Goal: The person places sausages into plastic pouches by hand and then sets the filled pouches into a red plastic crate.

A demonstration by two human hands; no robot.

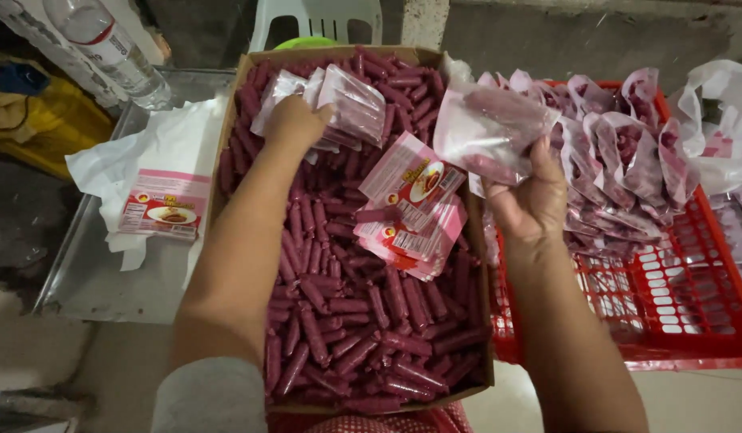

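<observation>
A cardboard box (pixel 231 120) in front of me is full of small dark-red sausages (pixel 347 321). My left hand (pixel 295 120) reaches into the far end of the box and rests on a bundle of empty clear plastic bags (pixel 351 100) lying on the sausages. My right hand (pixel 531 196) is raised over the box's right edge and grips a clear bag with sausages inside (pixel 491 132). A loose stack of pink printed labels (pixel 411 208) lies on the sausages between my hands.
A red plastic crate (pixel 684 297) at the right holds several filled bags (pixel 620 152). On the left a metal tray (pixel 106 281) carries white plastic (pixel 158 148) and a pink label (pixel 162 204). A water bottle (pixel 106 44) and a white chair (pixel 323 16) stand behind.
</observation>
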